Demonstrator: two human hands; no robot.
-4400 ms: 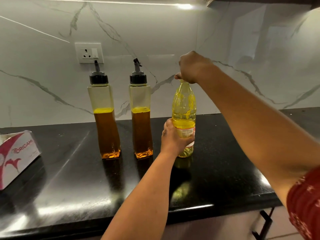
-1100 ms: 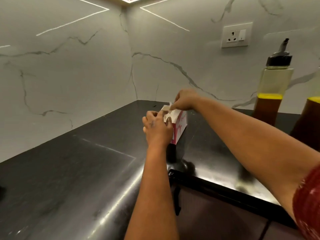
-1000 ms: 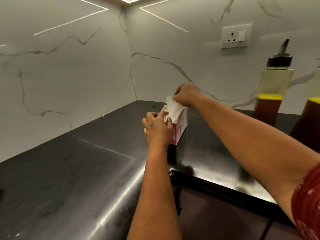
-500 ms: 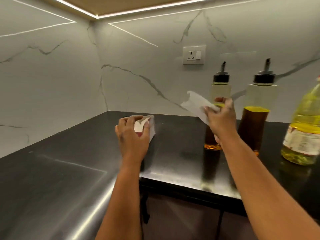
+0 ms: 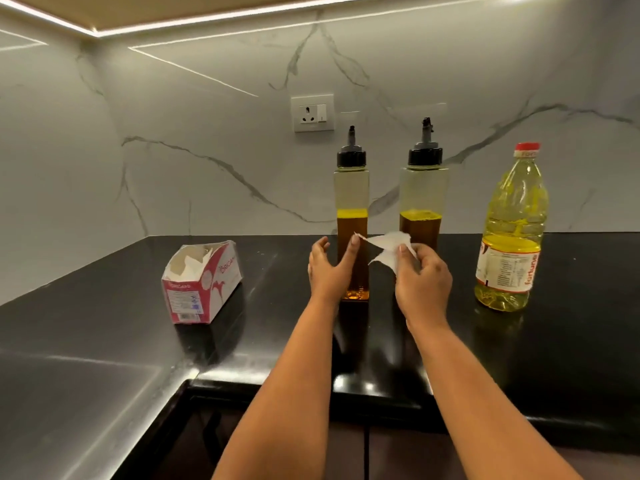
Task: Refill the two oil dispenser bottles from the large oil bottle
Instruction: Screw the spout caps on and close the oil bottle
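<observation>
A: Where does everything stand?

B: The 2 dispenser bottles are upright near the back of the black worktop [image 5: 104,341], both with black spout caps on. The left dispenser bottle [image 5: 352,216] and the right dispenser bottle [image 5: 423,199] each look a little over half full of amber oil. The large oil bottle [image 5: 512,233] stands well to their right, red cap on.

A: And the hands?

B: The right hand [image 5: 423,280] pinches a white tissue [image 5: 388,249] between thumb and fingers. The left hand [image 5: 329,268] is spread open, fingers straight, one fingertip at the tissue's corner, gripping nothing. It sits right in front of the left dispenser bottle.

A: What worries you?

B: That closeness. Those bottles are tall and narrow, so a careless knuckle while fussing with the tissue could probably tip one. Later, pouring from a wide bottle into a narrow neck risks overflow, and any oil on that glossy worktop or on the plastic would make grips slippery.

A: The tissue box [image 5: 202,282]?

B: Lying open at the left, clear of the bottles.
</observation>
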